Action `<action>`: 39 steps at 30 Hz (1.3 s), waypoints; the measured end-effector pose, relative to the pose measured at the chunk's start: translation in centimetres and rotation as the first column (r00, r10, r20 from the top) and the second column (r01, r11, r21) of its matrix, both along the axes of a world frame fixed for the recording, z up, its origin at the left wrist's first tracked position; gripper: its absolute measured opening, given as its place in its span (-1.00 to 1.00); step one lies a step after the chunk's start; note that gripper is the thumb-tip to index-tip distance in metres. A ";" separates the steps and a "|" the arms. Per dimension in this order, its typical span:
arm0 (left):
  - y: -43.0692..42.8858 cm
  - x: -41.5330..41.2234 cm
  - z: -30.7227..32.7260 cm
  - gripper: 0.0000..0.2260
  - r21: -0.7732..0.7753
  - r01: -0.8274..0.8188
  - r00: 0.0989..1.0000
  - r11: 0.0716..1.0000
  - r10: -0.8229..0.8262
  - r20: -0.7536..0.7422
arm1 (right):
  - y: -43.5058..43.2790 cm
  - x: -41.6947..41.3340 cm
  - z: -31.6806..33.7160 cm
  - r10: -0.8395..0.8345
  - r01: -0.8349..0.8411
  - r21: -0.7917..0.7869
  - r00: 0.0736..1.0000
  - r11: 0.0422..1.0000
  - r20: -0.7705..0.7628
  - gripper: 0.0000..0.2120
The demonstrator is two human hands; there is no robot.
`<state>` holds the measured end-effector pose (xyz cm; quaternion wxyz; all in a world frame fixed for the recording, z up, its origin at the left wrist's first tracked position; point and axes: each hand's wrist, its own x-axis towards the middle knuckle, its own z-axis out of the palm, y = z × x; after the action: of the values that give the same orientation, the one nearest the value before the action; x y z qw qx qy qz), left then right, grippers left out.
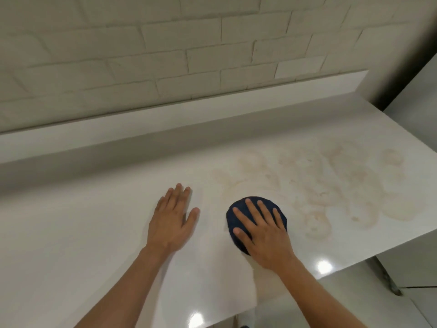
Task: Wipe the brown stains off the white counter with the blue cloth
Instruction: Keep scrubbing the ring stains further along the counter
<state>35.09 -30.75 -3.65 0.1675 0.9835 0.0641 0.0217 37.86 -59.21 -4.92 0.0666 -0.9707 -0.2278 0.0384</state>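
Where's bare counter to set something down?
Bare: counter left of the left hand, up to the back ledge. Taken: right hand flat on the blue cloth; brown stains spread right of it.

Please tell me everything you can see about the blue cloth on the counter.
The blue cloth is dark navy, bunched into a rounded pad, of soft fabric as it looks. It lies flat on the white counter, at the near-left edge of the brown stains. The right hand presses on it, fingers spread, covering its near-right part.
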 end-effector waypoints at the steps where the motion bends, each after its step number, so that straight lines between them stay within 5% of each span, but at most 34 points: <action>1: 0.1 0.5 0.1 -0.38 -0.006 -0.006 1.000 1.000 0.006 -0.005 | -0.8 1.1 0.2 -0.040 0.040 -0.022 0.999 0.999 -0.006 -0.47; 5: 0.2 1.3 -0.7 -0.39 0.082 0.011 0.997 0.997 -0.005 -0.071 | 1.1 6.7 1.2 -0.169 0.165 -0.057 0.982 0.985 -0.080 -0.45; 13: 0.4 1.1 -1.2 -0.37 0.140 -0.009 0.998 0.990 0.018 -0.068 | 4.1 3.3 0.8 0.119 -0.120 -0.027 0.992 0.992 -0.030 -0.48; 17: -0.1 1.3 -1.1 -0.37 0.128 -0.013 0.999 0.992 0.020 -0.050 | -0.6 6.1 0.9 -0.003 0.000 -0.066 0.999 0.998 -0.038 -0.46; 21: -0.1 1.3 -0.9 -0.37 0.116 -0.009 0.997 0.993 0.018 -0.080 | 3.6 10.1 1.2 -0.120 0.115 -0.054 0.988 0.992 -0.100 -0.44; 26: -0.1 2.0 0.4 -0.43 0.018 -0.051 0.996 0.999 0.052 -0.070 | 10.1 9.0 1.4 0.081 -0.087 -0.034 0.987 0.996 -0.142 -0.44; 31: -1.7 3.9 1.8 -0.49 -0.016 0.064 0.998 0.998 -0.064 -0.004 | 5.1 8.3 2.1 -0.005 0.042 0.262 0.990 0.964 -0.140 -0.48; 34: -4.2 5.9 1.7 -0.46 0.058 0.230 0.969 0.971 -0.223 -0.102 | 3.1 7.6 1.9 0.033 -0.019 0.140 0.994 0.990 -0.105 -0.48; 39: -5.5 6.5 0.4 -0.42 0.152 0.213 0.957 0.965 -0.174 -0.231 | 4.0 7.2 1.8 0.013 -0.014 -0.011 0.998 1.000 -0.064 -0.47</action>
<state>41.57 -36.21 -3.29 0.0737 0.9925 -0.0172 -0.0963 45.09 -55.20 -3.07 0.0679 -0.9678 -0.2318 0.0710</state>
